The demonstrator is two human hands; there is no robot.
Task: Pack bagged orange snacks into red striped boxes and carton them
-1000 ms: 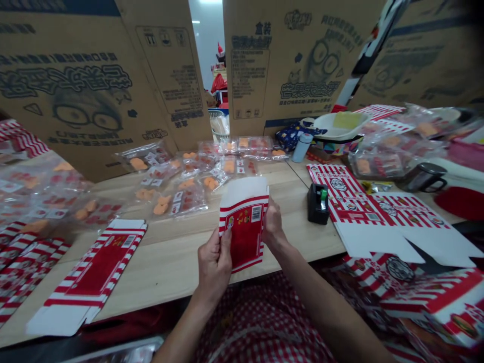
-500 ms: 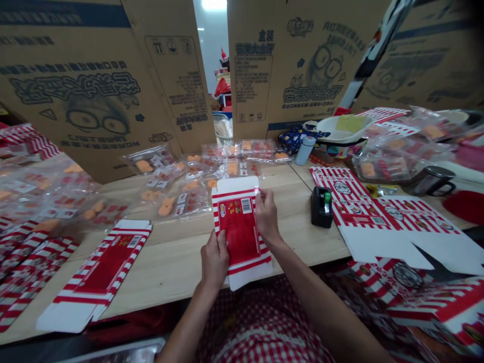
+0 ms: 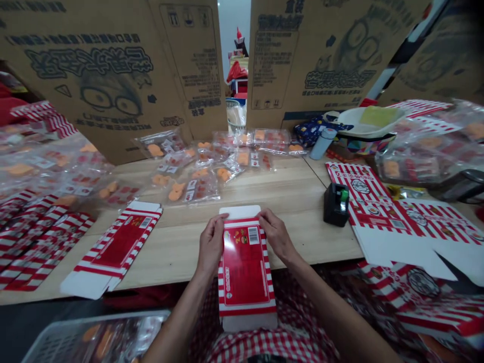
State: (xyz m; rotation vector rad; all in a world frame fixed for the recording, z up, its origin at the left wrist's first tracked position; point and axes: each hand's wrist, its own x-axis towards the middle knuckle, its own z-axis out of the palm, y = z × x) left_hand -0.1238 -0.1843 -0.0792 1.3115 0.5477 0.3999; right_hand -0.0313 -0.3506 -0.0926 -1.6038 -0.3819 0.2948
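Both my hands hold a flat printed carton (image 3: 245, 269), red with white stripes, a barcode and a white end flap. My left hand (image 3: 210, 245) grips its upper left edge, and my right hand (image 3: 277, 234) grips the upper right edge. The carton's lower end extends past the table edge over my red-checked lap. Another flat carton (image 3: 117, 244) lies on the wooden table (image 3: 295, 201) to the left of my hands. Clear bags of orange snacks (image 3: 196, 189) lie just beyond them.
Several flat cartons (image 3: 41, 237) are piled at left. A black tape dispenser (image 3: 336, 204) and a large unfolded carton (image 3: 404, 217) sit at right. Tall cardboard sheets (image 3: 106, 65) stand along the back, and a plastic basket (image 3: 94, 338) sits low at bottom left.
The carton has turned from a tilted to a straight lengthwise position and moved toward me, now reaching past the table edge. My hands have shifted to its upper edges.
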